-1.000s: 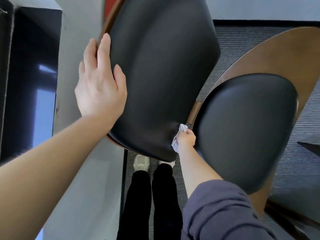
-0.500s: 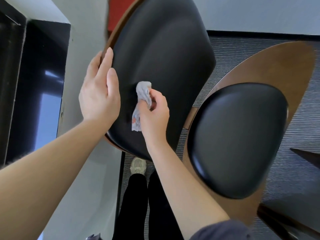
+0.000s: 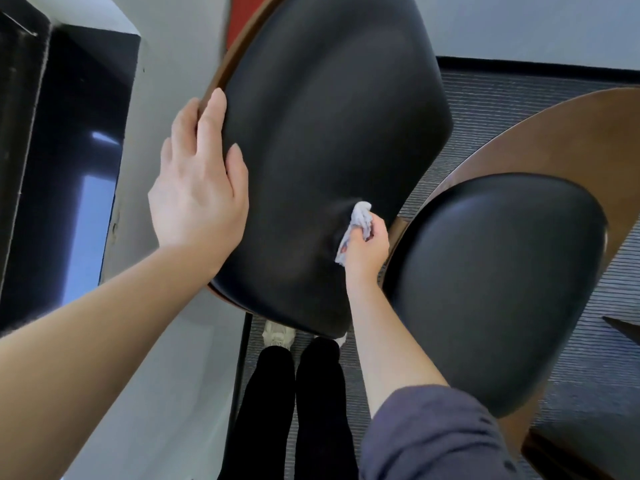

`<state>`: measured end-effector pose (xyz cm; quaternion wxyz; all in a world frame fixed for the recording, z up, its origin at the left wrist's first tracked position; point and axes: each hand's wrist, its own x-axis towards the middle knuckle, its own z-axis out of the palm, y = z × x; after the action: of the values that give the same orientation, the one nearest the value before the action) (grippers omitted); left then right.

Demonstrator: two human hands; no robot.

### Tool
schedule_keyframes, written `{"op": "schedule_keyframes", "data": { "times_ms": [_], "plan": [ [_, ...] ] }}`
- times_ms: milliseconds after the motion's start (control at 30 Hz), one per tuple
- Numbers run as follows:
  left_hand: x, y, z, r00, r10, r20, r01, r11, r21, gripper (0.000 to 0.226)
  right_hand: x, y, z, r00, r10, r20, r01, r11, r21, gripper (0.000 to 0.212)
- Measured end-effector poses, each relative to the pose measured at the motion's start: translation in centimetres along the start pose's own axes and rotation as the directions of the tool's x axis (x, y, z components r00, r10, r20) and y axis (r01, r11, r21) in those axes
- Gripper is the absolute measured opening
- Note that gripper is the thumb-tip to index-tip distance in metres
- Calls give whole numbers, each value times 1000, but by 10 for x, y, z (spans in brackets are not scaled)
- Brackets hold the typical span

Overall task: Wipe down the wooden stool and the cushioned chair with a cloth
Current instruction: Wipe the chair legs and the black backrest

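Observation:
The cushioned chair fills the view: a black padded back cushion (image 3: pixel 329 133) in a brown wooden shell, and a black seat cushion (image 3: pixel 495 289) to its right on a curved wooden shell (image 3: pixel 561 140). My left hand (image 3: pixel 197 188) rests flat on the back cushion's left edge, fingers straight. My right hand (image 3: pixel 367 247) grips a small crumpled grey cloth (image 3: pixel 356 223) and presses it into the lower right part of the back cushion, which dents there. No wooden stool is in view.
A grey wall (image 3: pixel 166 81) and a dark glossy panel (image 3: pixel 69 168) stand to the left. Grey striped carpet (image 3: pixel 502 109) lies under the chair. My legs in black trousers (image 3: pixel 298 403) and light shoes stand below the back cushion.
My right hand with the cloth moved up to the cushion's left middle half a second ago, then back down to its lower right. My left hand stays on the left edge.

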<state>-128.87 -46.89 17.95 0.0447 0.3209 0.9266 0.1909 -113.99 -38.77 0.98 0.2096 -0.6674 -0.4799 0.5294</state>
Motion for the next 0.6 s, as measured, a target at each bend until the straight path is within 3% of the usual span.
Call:
{"op": "schedule_keyframes", "data": {
  "times_ms": [133,233,300,367,467,600],
  "plan": [
    [0,-2,2,1000,10,-7,-10,1000,21,51,40,53,-3,964,252,-87,-254,967,-12,23],
    [0,-2,3,1000,16,-18,-16,1000,23,51,53,81,-10,885,457,-91,-459,889,-2,11],
    [-1,-3,3,999,20,-27,-19,1000,25,52,54,84,-13,828,542,-143,-541,840,48,14],
    [-1,-3,3,999,28,-27,-27,999,25,52,52,83,-14,793,585,-167,-576,811,105,22],
    [-1,-3,2,999,33,-22,-33,999,22,52,44,65,-10,788,595,-158,-562,800,213,14],
    [-2,-1,0,1000,21,-8,-21,1000,16,51,33,15,5,904,412,-111,-362,879,311,18]
  ]
}}
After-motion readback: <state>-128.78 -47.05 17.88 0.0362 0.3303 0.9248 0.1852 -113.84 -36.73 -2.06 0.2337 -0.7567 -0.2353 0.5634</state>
